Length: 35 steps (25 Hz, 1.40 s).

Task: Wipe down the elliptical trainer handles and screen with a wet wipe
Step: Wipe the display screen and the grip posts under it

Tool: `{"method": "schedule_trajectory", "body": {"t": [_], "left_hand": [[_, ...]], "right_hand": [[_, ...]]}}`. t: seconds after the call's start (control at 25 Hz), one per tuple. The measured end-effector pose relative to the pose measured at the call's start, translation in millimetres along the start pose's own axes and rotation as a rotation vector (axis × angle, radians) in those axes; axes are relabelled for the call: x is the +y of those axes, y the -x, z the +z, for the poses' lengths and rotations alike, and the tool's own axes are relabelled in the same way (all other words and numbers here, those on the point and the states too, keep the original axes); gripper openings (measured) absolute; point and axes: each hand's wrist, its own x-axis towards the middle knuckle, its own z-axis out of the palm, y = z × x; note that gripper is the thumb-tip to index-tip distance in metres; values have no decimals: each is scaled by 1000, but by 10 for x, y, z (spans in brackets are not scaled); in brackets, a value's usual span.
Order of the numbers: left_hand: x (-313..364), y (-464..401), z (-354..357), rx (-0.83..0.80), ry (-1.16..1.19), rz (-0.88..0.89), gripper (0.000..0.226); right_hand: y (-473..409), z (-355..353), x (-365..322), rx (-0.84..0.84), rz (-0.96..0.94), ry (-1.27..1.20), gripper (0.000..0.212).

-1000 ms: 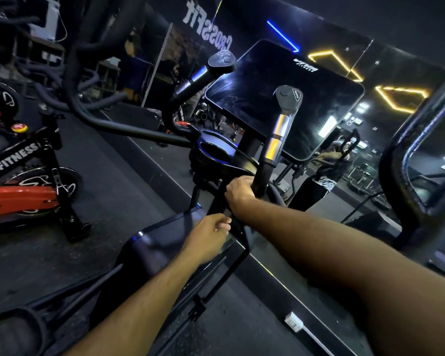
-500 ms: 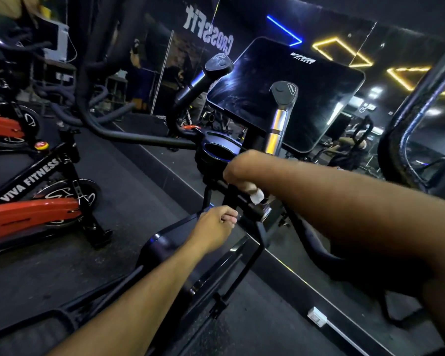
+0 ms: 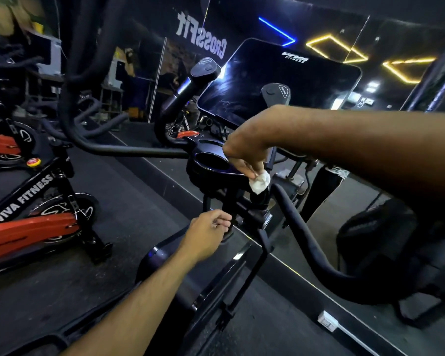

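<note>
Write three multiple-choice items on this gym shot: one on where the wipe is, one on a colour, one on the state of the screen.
1. Where is the white wipe?
A. on the floor
B. in the right hand, at the base of the short upright handle
C. draped over the screen

2. What colour is the frame of the spin bike at left?
A. red
B. green
C. white

3. What state is the screen in?
A. lit with a workout display
B. cracked in two
C. dark, with faint smears

Answers: 1 B, the fingers pinch the wipe beside the cup holder. 2 A, its painted frame is red. 3 C, the panel shows only reflections and streaks.
</note>
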Motion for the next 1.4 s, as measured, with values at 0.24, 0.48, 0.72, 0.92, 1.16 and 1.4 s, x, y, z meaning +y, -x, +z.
{"method": "schedule_trajectory", "body": {"t": [0.24, 0.48, 0.72, 0.92, 1.16, 1.4], "left_hand": [[53, -180, -52, 23, 23, -5, 33], [-53, -170, -112, 8, -7, -22, 36], [35, -46, 8, -64, -81, -42, 25], [178, 63, -33, -81, -244, -39, 17], [293, -89, -39, -38, -210, 34, 16], [572, -257, -83, 201, 32, 222, 44]], "right_hand": [[-458, 445, -448, 92, 98, 52, 39], [-1054, 823, -770, 42, 433, -130, 45], [-900, 933, -1040, 133, 518, 74, 43], [-809, 842, -1155, 3, 573, -58, 29], [66, 575, -909, 480, 321, -67, 27], [135, 1196, -852, 1680, 627, -1342, 4]]}}
